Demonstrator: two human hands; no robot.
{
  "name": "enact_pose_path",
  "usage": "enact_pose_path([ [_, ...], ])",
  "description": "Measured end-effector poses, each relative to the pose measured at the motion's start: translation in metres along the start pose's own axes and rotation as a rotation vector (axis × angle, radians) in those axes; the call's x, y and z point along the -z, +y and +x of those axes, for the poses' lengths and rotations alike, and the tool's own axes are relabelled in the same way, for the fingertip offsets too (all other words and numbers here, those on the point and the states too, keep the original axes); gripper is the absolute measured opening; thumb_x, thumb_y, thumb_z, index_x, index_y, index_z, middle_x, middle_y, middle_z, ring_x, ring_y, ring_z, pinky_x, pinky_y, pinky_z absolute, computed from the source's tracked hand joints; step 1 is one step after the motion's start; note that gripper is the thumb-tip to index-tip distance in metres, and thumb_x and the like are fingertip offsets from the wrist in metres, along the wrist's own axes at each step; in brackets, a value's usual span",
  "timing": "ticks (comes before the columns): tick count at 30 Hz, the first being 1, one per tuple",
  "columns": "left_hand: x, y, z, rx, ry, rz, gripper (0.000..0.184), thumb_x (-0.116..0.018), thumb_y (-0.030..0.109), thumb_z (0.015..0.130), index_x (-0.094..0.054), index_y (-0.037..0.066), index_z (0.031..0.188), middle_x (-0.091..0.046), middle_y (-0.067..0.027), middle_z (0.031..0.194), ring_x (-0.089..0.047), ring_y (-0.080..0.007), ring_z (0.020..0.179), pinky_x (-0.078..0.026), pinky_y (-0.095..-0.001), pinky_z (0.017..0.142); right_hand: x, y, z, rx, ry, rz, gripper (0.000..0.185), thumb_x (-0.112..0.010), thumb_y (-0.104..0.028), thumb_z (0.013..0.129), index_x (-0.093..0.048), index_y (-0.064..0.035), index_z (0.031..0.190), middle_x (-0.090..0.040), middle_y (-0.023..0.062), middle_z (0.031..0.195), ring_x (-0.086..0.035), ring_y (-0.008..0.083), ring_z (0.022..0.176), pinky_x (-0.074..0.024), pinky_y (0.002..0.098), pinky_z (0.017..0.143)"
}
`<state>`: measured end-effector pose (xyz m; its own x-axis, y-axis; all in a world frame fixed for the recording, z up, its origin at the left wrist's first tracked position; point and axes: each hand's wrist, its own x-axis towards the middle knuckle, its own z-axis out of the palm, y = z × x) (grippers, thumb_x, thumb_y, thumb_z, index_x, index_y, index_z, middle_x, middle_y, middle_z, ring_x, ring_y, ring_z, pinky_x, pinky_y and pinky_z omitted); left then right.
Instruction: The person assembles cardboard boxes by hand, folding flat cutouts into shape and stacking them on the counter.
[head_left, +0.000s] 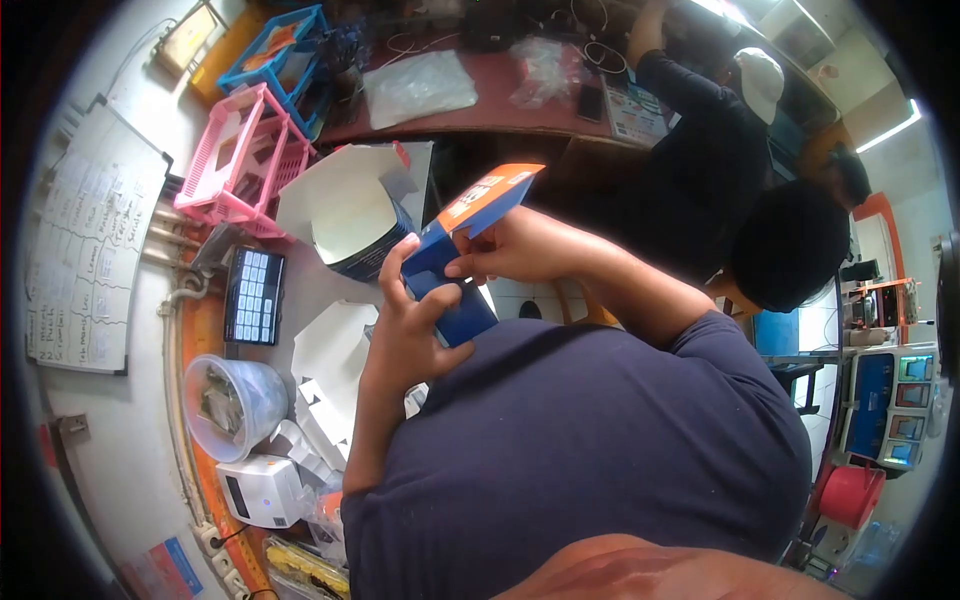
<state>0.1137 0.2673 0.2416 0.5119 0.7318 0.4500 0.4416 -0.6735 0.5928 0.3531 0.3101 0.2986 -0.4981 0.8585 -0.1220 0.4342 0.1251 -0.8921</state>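
Holding a blue box (470, 322) tilted in front of the chest, with an orange flap (490, 195) standing up at its far end. Gripping it with the left hand (425, 320), with fingers spread and bent around the near side, forefinger reaching up along the edge. Touching the upper part with the right hand (515, 245), with fingers curled in and thumb close to them, just below the flap; cannot tell whether pinching part of the box or only pressing against it. Has a larger box (375, 245) with a pale interior just beyond the left hand, on a grey bench (305, 275). Has also, farther left, a screen (254, 297) showing a grid, a white carton (330, 350) lying open near the left forearm, a clear bucket (268, 400) with contents too unclear to name, and a white device (262, 492) below it. Beyond these, near a pink rack (222, 150) and a blue rack (262, 62). Across the way, near a red table (500, 118) bearing a plastic bag (420, 88) and a phone (590, 103). To the right, near a person in a white cap (757, 85), with one arm stretched over the table.
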Motion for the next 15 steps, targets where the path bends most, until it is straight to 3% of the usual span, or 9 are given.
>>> enact_pose_path([
  [1,-0.001,-0.004,0.000,-0.010,0.011,-0.036,0.057,-0.091,0.023,0.058,-0.069,0.022,0.110,-0.027,-0.0232,0.160,-0.044,-0.0544,0.142,-0.053,-0.0575,0.108,-0.001,0.002,0.001,-0.004,0.002,0.039,0.028,-0.080,-0.026,0.099,-0.063,-0.0037,0.092,-0.066,0.0028,0.086,-0.067,0.0107,0.082,-0.0565,0.0298,0.073],
  [2,-0.001,-0.005,0.001,-0.035,0.012,-0.019,0.058,-0.092,0.023,0.057,-0.070,0.022,0.111,-0.028,-0.0232,0.159,-0.043,-0.0537,0.144,-0.051,-0.0574,0.110,0.002,0.002,0.000,-0.088,-0.035,0.094,0.028,-0.079,-0.027,0.100,-0.069,-0.0012,0.101,-0.071,0.0066,0.095,-0.068,0.0124,0.088,-0.0580,0.0314,0.081],
  [4,0.001,-0.006,0.002,-0.049,0.020,0.032,0.060,-0.092,0.023,0.057,-0.072,0.023,0.113,-0.030,-0.0231,0.158,-0.040,-0.0523,0.146,-0.048,-0.0571,0.113,0.003,0.009,0.005,-0.082,0.008,0.034,0.031,-0.078,-0.028,0.101,-0.074,-0.0001,0.115,-0.075,0.0091,0.106,-0.069,0.0143,0.096,-0.0579,0.0334,0.084],
  [5,-0.001,-0.010,0.002,-0.064,0.026,0.027,0.061,-0.092,0.023,0.057,-0.073,0.024,0.115,-0.032,-0.0226,0.157,-0.037,-0.0507,0.149,-0.045,-0.0568,0.117,0.001,0.026,0.010,-0.060,0.010,0.105,0.038,-0.079,-0.031,0.099,-0.076,-0.0023,0.123,-0.079,0.0140,0.113,-0.072,0.0212,0.108,-0.0545,0.0357,0.098],
  [8,0.000,-0.011,0.004,-0.087,0.020,0.100,0.060,-0.093,0.024,0.058,-0.073,0.024,0.114,-0.032,-0.0206,0.158,-0.037,-0.0501,0.149,-0.044,-0.0565,0.118,-0.005,0.033,0.011,-0.118,0.007,0.254,0.053,-0.078,-0.030,0.101,-0.066,0.0064,0.138,-0.074,0.0183,0.127,-0.072,0.0230,0.110,-0.0559,0.0350,0.099],
  [11,-0.005,-0.014,0.002,-0.115,0.044,0.046,0.058,-0.093,0.024,0.059,-0.072,0.024,0.112,-0.031,-0.0200,0.157,-0.036,-0.0503,0.150,-0.044,-0.0566,0.118,-0.001,0.037,0.011,-0.230,0.002,0.502,0.061,-0.079,-0.032,0.100,-0.062,0.0130,0.137,-0.073,0.0207,0.128,-0.071,0.0212,0.109,-0.0583,0.0332,0.096],
  [14,-0.010,-0.011,0.002,-0.142,0.107,0.001,0.057,-0.094,0.025,0.059,-0.070,0.024,0.110,-0.032,-0.0201,0.157,-0.034,-0.0512,0.151,-0.044,-0.0573,0.118,-0.002,0.033,0.008,-0.205,0.034,0.359,0.049,-0.079,-0.029,0.100,-0.068,0.0077,0.130,-0.074,0.0179,0.123,-0.071,0.0205,0.105,-0.0587,0.0352,0.092],
  [15,-0.013,-0.012,0.002,-0.147,0.132,0.013,0.057,-0.093,0.024,0.058,-0.069,0.024,0.110,-0.031,-0.0203,0.157,-0.034,-0.0522,0.151,-0.044,-0.0579,0.118,-0.002,0.030,0.007,-0.085,0.049,0.249,0.045,-0.079,-0.029,0.100,-0.069,0.0053,0.127,-0.075,0.0164,0.121,-0.072,0.0205,0.104,-0.0586,0.0363,0.090],
])
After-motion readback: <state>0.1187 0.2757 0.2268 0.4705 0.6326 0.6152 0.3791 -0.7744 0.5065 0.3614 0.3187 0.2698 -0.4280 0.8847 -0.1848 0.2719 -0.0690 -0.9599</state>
